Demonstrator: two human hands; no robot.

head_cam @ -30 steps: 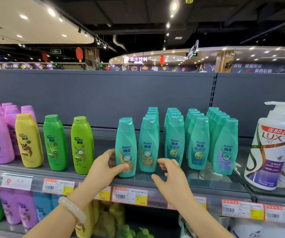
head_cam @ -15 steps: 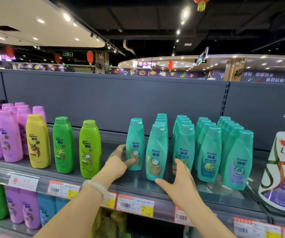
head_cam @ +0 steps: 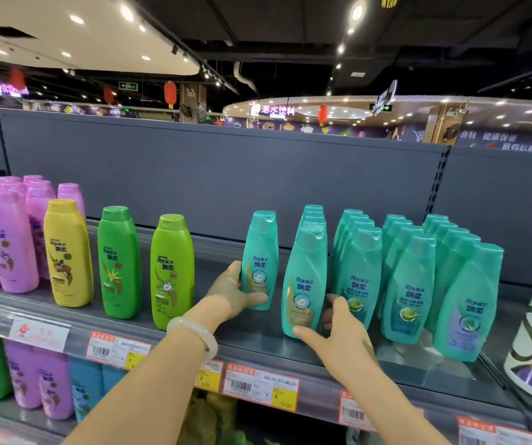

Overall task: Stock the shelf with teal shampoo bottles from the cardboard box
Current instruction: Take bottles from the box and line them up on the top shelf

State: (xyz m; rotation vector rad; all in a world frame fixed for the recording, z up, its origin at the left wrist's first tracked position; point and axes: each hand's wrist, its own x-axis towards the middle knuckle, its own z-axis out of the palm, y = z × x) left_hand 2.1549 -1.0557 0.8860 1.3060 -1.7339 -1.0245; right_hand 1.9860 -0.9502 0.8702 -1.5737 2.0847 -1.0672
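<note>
1. Left hand (head_cam: 231, 292) wraps the base of a lone teal bottle (head_cam: 260, 258) standing on the shelf (head_cam: 194, 319).
2. Right hand (head_cam: 338, 332), fingers spread, seems to touch the front-row teal bottle (head_cam: 304, 281) just beyond its thumb.

Bright ceiling spotlights (head_cam: 356, 12), dim dark ceiling, soft focus, wide-angle edge bending

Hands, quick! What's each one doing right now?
Left hand: closed around the lone teal bottle.
Right hand: open, fingers spread against the front teal bottle, not gripping it.
</note>
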